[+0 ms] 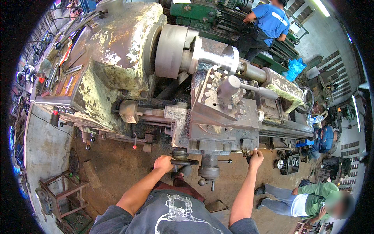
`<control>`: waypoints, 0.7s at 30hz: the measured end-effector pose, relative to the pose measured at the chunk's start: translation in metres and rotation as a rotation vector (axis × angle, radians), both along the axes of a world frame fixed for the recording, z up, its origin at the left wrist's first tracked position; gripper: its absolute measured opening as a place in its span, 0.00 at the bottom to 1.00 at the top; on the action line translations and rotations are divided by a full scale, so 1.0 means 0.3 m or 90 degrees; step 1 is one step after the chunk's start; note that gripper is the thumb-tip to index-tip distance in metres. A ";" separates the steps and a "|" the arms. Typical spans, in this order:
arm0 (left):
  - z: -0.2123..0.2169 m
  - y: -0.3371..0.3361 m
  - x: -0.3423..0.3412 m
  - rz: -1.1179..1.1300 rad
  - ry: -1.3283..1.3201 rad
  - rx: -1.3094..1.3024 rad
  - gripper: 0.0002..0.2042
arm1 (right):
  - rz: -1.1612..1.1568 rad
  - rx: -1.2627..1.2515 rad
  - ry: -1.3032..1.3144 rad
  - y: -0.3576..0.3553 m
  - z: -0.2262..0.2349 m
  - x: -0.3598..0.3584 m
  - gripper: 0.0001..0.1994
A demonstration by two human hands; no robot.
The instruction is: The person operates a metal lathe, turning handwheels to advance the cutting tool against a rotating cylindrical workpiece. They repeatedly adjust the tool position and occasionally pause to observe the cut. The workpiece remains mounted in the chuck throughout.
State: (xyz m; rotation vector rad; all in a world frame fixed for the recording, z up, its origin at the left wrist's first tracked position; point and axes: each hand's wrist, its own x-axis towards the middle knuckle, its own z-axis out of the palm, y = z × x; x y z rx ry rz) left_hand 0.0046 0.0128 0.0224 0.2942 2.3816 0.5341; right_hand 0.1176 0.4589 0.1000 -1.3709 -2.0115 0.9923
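I stand at a large metal lathe with worn pale paint. My left hand is closed round the rim of a dark handwheel at the front of the carriage. At the carriage's right front corner my right hand is closed, fingertips against a small part I cannot make out. Between my hands sits a round crank dial with ball-ended handles. Above them, the tool post stands on the carriage. A shiny flanged shaft is held between the chuck and the tailstock.
Red-tipped levers project below the headstock. A metal stand is at lower left. One person in green stands at lower right; another in blue works at a green machine behind. Someone crouches at far right.
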 end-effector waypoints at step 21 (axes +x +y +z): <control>0.001 0.002 0.014 0.003 0.058 0.014 0.16 | 0.004 -0.012 0.001 0.023 -0.026 0.009 0.17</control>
